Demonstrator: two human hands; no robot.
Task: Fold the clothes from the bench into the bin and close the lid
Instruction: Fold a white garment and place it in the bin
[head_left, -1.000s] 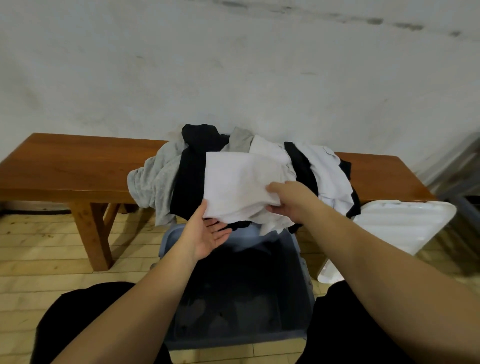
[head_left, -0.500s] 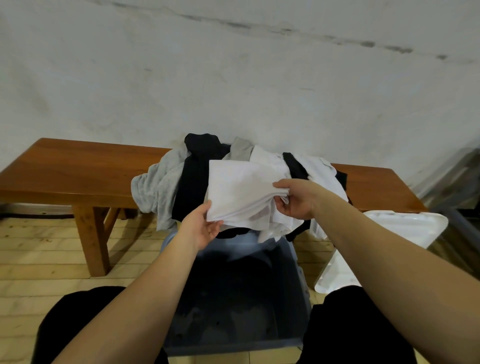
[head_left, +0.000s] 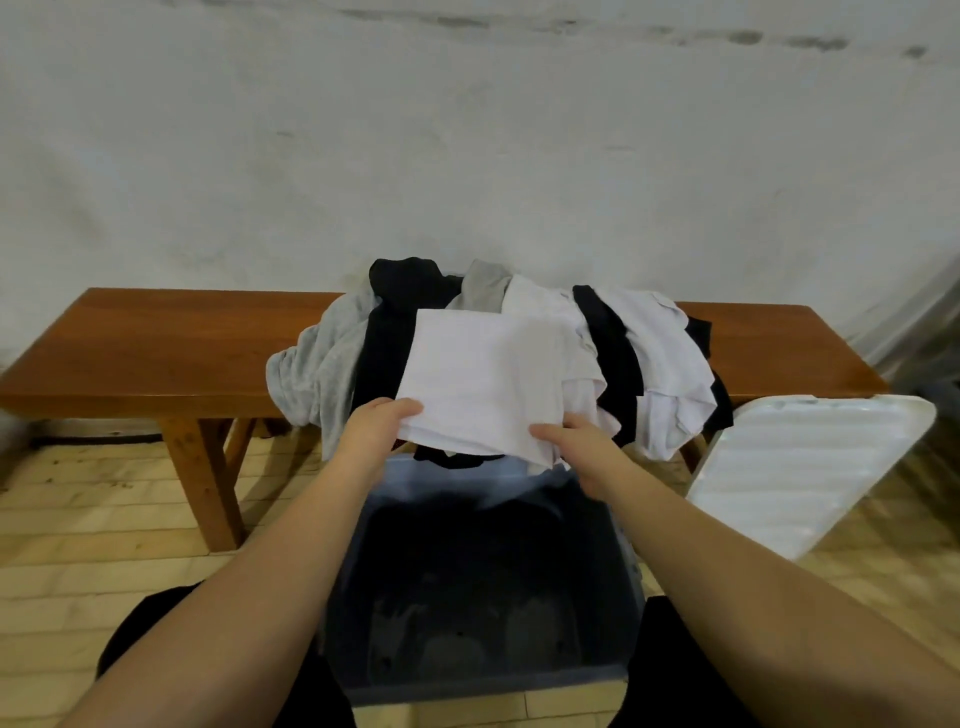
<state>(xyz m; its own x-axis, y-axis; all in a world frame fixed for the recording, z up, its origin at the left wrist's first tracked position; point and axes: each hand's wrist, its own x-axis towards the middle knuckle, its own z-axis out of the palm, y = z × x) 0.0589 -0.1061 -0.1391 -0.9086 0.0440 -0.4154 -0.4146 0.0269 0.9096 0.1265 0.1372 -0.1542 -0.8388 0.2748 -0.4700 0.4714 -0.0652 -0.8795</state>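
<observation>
Clothes (head_left: 467, 332) on wooden bench (head_left: 171, 348) against white wall (head_left: 467, 156), both hands (head_left: 376, 428) gripping white garment (head_left: 483, 384).

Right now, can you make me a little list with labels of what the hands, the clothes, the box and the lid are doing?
left hand: grips the folded white cloth at its left corner
right hand: grips its right edge
clothes pile: heaped on the bench
bin: open, on the floor below the cloth, no folded clothes visible inside
lid: off, leaning at the right
</observation>
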